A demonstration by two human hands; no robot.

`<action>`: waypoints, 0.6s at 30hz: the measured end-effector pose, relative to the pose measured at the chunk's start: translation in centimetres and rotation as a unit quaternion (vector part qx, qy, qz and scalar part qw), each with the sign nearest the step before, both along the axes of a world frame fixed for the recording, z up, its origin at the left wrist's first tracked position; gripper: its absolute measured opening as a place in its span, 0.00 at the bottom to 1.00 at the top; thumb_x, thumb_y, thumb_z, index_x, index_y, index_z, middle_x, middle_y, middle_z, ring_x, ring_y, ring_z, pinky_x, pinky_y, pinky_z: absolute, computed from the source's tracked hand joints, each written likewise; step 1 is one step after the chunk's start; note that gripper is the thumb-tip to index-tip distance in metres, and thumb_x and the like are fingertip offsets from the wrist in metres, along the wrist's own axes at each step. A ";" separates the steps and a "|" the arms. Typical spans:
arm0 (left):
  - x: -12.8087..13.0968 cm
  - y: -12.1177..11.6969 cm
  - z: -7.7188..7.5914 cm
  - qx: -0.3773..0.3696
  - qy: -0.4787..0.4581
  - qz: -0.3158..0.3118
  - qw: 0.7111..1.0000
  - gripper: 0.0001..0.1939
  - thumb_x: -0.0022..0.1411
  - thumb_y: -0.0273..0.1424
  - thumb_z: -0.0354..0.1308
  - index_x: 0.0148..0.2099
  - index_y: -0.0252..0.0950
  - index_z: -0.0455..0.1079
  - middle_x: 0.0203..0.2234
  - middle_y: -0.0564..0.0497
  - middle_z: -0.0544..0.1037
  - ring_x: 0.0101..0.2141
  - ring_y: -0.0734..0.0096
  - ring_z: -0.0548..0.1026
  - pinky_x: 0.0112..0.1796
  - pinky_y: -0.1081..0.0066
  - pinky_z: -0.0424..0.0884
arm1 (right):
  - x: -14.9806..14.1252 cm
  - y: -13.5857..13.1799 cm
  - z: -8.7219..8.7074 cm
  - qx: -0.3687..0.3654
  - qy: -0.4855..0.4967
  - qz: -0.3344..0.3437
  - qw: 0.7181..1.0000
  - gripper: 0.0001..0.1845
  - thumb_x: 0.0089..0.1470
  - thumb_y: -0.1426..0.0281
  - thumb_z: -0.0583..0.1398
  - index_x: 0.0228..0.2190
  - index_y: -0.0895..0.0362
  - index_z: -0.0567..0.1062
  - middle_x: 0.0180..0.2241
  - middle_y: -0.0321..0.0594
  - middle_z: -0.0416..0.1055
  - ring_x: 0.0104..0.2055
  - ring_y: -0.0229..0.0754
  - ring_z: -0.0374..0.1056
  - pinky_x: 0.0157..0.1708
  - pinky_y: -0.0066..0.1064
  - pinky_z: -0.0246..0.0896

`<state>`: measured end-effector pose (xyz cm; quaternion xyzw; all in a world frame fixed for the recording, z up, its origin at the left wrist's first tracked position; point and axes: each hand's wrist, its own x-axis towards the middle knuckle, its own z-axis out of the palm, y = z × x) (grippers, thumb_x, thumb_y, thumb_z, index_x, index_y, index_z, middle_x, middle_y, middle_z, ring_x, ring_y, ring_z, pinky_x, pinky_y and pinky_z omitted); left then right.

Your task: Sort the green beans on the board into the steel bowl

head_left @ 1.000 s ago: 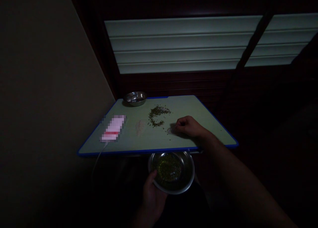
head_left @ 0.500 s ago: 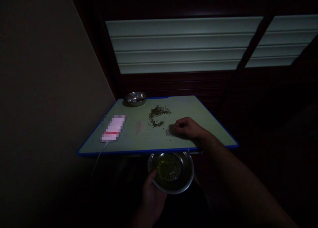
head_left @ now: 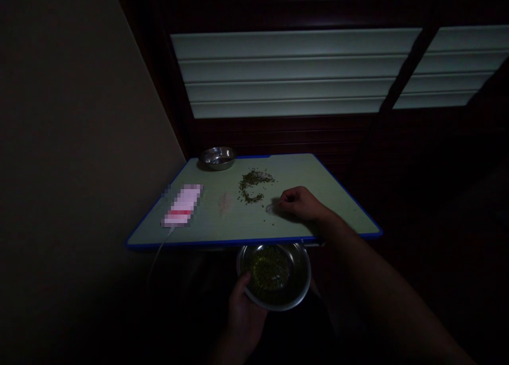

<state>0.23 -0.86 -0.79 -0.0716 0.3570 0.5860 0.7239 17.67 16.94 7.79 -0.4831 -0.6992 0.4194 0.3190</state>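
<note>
Below the front edge of the table, my left hand (head_left: 247, 314) grips a metal bowl (head_left: 300, 296) by its near left rim, thumb over the edge. Small green beans (head_left: 270, 267) cover much of the bowl's bottom. My right hand (head_left: 300, 202) rests over the right part of the tabletop (head_left: 334, 216), its fingers curled together; whether anything is between them is too dark to make out. Left of it, more small green beans (head_left: 252, 184) lie scattered in a loose curved patch. A faint pale mark shows on the surface beside my right fingertips.
A second metal bowl (head_left: 217, 158) stands at the table's back left corner. A blurred-out phone-like device (head_left: 183, 205) lies on the left, its white cable (head_left: 157, 254) hanging over the front edge. A wall (head_left: 99, 116) rises at the left, and a dark panelled door (head_left: 286, 73) behind.
Both hands and the bowl stay nearly in place. One more small bean shows on the tabletop near the front, left of my right hand.
</note>
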 end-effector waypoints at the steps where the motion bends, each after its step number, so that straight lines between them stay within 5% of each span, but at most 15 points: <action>1: 0.0 0.0 0.0 0.000 0.001 -0.001 1.000 0.18 0.63 0.28 0.53 0.54 0.35 0.73 0.36 0.45 0.84 0.41 0.59 0.81 0.51 0.56 0.71 | 0.1 0.0 0.0 0.001 0.000 -0.005 1.000 0.13 0.39 0.62 0.63 0.18 0.58 0.69 0.16 0.33 0.62 0.20 0.32 0.54 0.20 0.28 0.48; 9: 0.1 0.0 0.4 0.001 0.007 -0.005 1.000 0.18 0.63 0.29 0.54 0.54 0.34 0.73 0.36 0.45 0.84 0.43 0.58 0.80 0.51 0.55 0.70 | 0.5 0.5 -0.3 0.055 -0.017 -0.045 0.997 0.13 0.41 0.61 0.61 0.18 0.58 0.69 0.17 0.32 0.61 0.21 0.33 0.54 0.22 0.28 0.48; 18: 0.0 0.0 0.2 0.000 0.005 -0.002 1.000 0.21 0.62 0.30 0.55 0.57 0.32 0.71 0.37 0.44 0.84 0.43 0.57 0.80 0.49 0.56 0.71 | 0.1 0.2 -0.2 0.029 -0.008 0.002 1.000 0.14 0.41 0.60 0.63 0.19 0.58 0.69 0.18 0.33 0.62 0.22 0.33 0.54 0.22 0.28 0.49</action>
